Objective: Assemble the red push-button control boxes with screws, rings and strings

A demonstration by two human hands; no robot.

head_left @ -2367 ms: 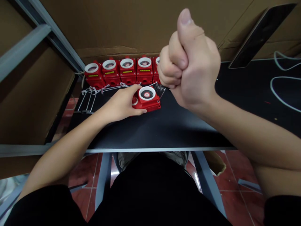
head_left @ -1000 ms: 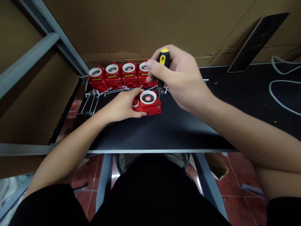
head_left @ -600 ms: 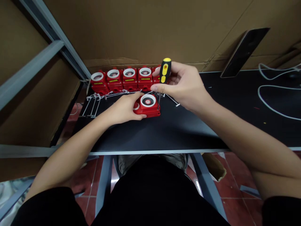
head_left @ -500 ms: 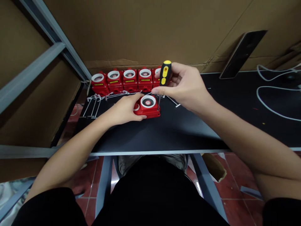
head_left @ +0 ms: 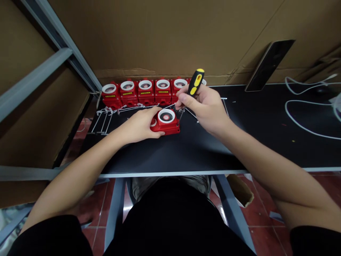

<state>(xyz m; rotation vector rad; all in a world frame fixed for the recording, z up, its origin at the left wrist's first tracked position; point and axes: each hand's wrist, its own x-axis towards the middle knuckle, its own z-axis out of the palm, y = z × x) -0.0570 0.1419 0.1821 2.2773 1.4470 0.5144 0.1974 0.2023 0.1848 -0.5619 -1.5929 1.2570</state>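
Observation:
My left hand (head_left: pixel 141 124) grips the left end of a red alarm box (head_left: pixel 170 127) that lies on the black table. A white ring surrounds a dark round face on top of the box. In my right hand (head_left: pixel 206 105) is a screwdriver (head_left: pixel 196 82) with a black and yellow handle, held between thumb and fingers. Its shaft slants down to the left, and the tip is at the box's right edge, by a corner. Whether the tip sits in a screw is too small to tell.
Several similar red alarm boxes (head_left: pixel 146 93) stand in a row against the cardboard wall (head_left: pixel 160 39). Metal rods with white string (head_left: pixel 102 121) lie at the left. A dark flat panel (head_left: pixel 269 65) leans at the back right, near a white cable (head_left: pixel 306 129).
The screwdriver has gone from nearly upright to leaning right at its handle. My right hand has shifted slightly right and its grip has changed. My left hand still holds the box.

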